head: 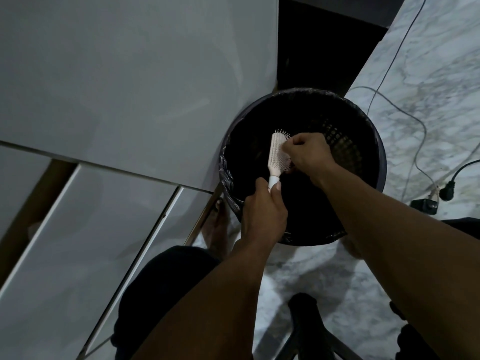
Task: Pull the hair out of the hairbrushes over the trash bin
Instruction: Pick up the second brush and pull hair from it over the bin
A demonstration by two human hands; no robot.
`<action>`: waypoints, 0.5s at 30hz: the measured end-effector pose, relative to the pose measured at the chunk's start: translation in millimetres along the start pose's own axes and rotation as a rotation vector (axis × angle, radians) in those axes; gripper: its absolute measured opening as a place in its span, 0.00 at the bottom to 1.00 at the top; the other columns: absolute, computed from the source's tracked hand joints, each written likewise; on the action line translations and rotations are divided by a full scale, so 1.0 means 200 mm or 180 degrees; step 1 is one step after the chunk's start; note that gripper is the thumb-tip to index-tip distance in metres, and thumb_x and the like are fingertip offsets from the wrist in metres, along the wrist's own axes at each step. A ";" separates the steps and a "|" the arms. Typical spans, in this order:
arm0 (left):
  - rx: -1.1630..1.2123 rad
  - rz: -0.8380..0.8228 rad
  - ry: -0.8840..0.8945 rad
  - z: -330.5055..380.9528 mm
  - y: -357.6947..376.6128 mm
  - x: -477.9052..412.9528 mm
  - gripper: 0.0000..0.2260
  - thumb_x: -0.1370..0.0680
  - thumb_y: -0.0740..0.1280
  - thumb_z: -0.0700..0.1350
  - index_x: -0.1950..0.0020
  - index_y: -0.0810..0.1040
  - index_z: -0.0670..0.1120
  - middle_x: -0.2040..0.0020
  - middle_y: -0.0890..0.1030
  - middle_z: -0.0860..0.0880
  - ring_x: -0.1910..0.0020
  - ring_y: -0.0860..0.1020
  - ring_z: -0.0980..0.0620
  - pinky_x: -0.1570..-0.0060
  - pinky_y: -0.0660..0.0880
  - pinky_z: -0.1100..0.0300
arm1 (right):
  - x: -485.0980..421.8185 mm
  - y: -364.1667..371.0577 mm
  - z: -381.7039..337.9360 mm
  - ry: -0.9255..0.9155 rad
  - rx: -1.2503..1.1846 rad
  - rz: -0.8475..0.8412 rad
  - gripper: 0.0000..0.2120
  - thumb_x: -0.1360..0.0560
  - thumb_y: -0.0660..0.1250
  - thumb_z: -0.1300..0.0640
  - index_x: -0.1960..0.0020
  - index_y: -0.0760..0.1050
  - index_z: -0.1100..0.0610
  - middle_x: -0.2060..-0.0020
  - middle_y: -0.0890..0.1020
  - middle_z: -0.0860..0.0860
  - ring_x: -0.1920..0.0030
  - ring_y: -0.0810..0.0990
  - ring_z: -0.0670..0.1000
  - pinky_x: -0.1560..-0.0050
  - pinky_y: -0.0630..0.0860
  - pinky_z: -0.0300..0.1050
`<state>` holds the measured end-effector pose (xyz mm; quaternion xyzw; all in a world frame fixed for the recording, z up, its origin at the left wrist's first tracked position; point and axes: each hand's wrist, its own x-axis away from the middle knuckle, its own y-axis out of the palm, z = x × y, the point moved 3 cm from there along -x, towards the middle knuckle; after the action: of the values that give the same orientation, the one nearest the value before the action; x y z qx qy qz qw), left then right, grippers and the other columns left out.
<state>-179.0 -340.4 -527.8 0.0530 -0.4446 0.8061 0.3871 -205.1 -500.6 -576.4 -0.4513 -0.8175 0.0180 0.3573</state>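
A pale pink hairbrush with a white handle is held upright over the open mouth of a dark round trash bin lined with a black bag. My left hand grips the handle from below. My right hand is against the bristle side, its fingers pinched into the bristles. The hair itself is too dark to make out against the bin's inside. Only this one brush is in view.
A glossy white cabinet or table top fills the left, its corner touching the bin. The marble floor on the right carries a thin cable and a black plug. My bare foot stands left of the bin.
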 end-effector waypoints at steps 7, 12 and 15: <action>-0.0011 -0.0015 0.0080 -0.01 0.02 0.00 0.11 0.16 0.57 0.54 0.50 0.67 0.47 0.59 0.79 0.45 0.65 0.74 0.47 0.70 0.62 0.57 | 0.06 -0.04 0.01 -0.0210 0.0391 0.0544 0.14 0.22 0.68 0.49 0.59 0.82 0.59 0.61 0.83 0.55 0.54 0.81 0.52 0.50 0.72 0.39; 0.0092 0.0024 -0.0079 -0.01 0.03 -0.03 0.12 0.16 0.57 0.54 0.50 0.69 0.46 0.57 0.80 0.44 0.63 0.75 0.47 0.65 0.62 0.56 | 0.06 -0.04 0.05 0.0190 -0.0200 0.0711 0.23 0.21 0.58 0.43 0.57 0.78 0.61 0.56 0.84 0.60 0.50 0.82 0.58 0.46 0.77 0.48; 0.0065 -0.0045 -0.0098 -0.01 0.03 -0.03 0.11 0.15 0.56 0.54 0.50 0.68 0.47 0.58 0.79 0.47 0.66 0.72 0.52 0.68 0.62 0.56 | 0.10 0.03 0.04 0.0193 -0.0490 0.0065 0.27 0.34 0.69 0.29 0.51 0.72 0.50 0.51 0.83 0.54 0.52 0.84 0.53 0.48 0.81 0.53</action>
<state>-178.0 -344.8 -534.7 0.0725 -0.4418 0.8069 0.3853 -212.7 -479.2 -573.4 -0.4861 -0.8006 -0.0550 0.3460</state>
